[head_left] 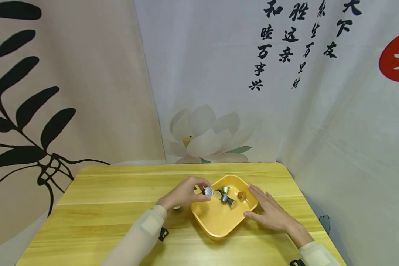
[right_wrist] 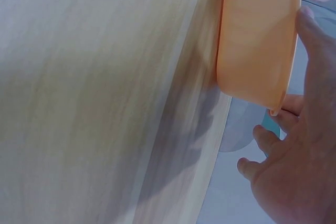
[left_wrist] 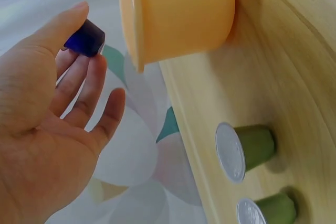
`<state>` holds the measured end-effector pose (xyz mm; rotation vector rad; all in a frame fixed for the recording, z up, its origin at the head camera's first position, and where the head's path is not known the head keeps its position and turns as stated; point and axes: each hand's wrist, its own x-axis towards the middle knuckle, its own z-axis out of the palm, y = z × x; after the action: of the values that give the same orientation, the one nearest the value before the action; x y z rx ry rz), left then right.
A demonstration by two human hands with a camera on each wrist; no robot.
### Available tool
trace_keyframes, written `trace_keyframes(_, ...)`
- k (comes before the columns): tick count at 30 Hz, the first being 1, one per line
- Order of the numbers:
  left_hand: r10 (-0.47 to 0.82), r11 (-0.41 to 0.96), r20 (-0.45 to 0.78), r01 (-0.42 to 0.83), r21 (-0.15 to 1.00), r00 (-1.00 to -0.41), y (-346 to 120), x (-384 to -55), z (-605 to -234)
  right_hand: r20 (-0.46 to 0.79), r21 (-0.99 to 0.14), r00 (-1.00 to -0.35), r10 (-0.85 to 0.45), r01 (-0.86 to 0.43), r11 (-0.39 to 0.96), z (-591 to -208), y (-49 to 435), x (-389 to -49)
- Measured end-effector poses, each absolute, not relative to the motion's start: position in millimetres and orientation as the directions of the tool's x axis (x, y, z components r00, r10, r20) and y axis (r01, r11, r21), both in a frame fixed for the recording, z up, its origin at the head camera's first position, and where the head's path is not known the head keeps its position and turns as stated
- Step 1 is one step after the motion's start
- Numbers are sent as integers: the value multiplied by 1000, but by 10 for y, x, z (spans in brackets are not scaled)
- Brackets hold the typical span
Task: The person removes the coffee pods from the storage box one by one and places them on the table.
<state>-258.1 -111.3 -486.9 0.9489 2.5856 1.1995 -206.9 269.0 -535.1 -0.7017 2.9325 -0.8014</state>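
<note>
My left hand (head_left: pixel 187 193) pinches a dark blue coffee capsule (left_wrist: pixel 86 39) between thumb and fingers, above the left rim of a yellow plastic basin (head_left: pixel 216 223). The capsule's silver lid faces the head camera. Inside the basin lie several capsules, among them a green one (head_left: pixel 225 189), a blue one (head_left: pixel 224 199) and a brown-orange one (head_left: pixel 241 196). My right hand (head_left: pixel 269 210) rests against the basin's right rim, its fingers fairly straight and its thumb on the near side.
Two green capsules with silver lids, a nearer one (left_wrist: pixel 254 145) and another (left_wrist: pixel 278 211), lie on the wooden table (head_left: pixel 113 207) left of the basin. In the head view my left wrist mostly hides them. A printed curtain (head_left: pixel 206 74) hangs behind the table.
</note>
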Motion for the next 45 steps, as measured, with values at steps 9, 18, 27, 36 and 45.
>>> trace_keyframes(9,572,481,163,489,727,-804,-1247,-2497,-4812,96,-492,-901,-423,-413,767,-5354,2687,-2055)
trace_keyframes(18,526,504,177,473,723,-832,-1455,-2382,-4768,91,-498,-903,-419,-405,766,-5368,2690,-2062)
trace_keyframes(27,480,482,231,474,737,-846,-1761,-2281,-4767,114,-493,-898,-426,-423,760,-5337,2690,-2046)
trace_keyframes(36,408,511,221,422,749,-886,-2037,-2169,-4758,104,-491,-897,-429,-422,762,-5351,2681,-2062)
trace_keyframes(45,326,560,200,359,746,-924,-2298,-2056,-4804,109,-507,-898,-427,-420,753,-5346,2675,-2049)
